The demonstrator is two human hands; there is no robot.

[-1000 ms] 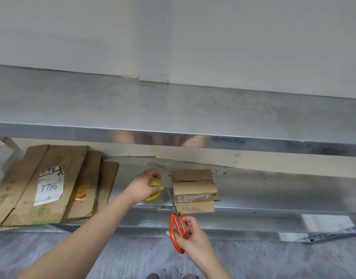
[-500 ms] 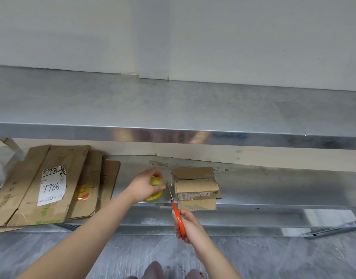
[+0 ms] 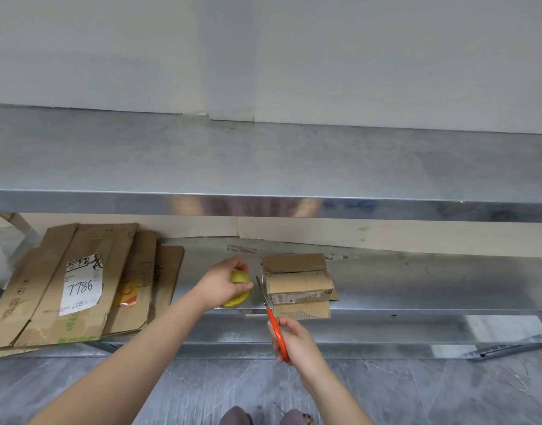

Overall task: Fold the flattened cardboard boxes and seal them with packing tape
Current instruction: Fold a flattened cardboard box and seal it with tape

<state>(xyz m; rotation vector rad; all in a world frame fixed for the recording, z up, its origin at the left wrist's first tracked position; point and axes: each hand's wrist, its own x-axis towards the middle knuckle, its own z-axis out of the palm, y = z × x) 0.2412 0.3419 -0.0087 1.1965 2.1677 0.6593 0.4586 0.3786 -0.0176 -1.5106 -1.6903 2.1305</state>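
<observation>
Cardboard box: small, brown and folded up, with a printed strip on its near face. Below it, at the front edge, more cardboard shows; I cannot tell whether that is a flap or a loose sheet.
Place of the box: on the lower shelf, right of centre and near the front edge. It sits under the steel worktop and well apart from the flattened boxes.
Tape roll: yellow, on the same shelf, just to the left of the box.
Left grip: fingers and thumb are curled over the tape roll from above, holding it.
Scissors: orange handles and metal blades. The blades point up and away between the tape roll and the box, with the tip just beside the box's left edge. The blades are too thin in view to tell whether they are parted.
Right grip: closed round the orange handles, in front of the shelf edge and lower in view than the box.
Flattened boxes: several brown sheets overlapping at the left end of the lower shelf.
Label: white, on the top sheet, with "7786" handwritten on it.
Floor: grey marbled tiles, with two shoe tips at the bottom edge.
Wall: plain and pale, behind the worktop.
</observation>
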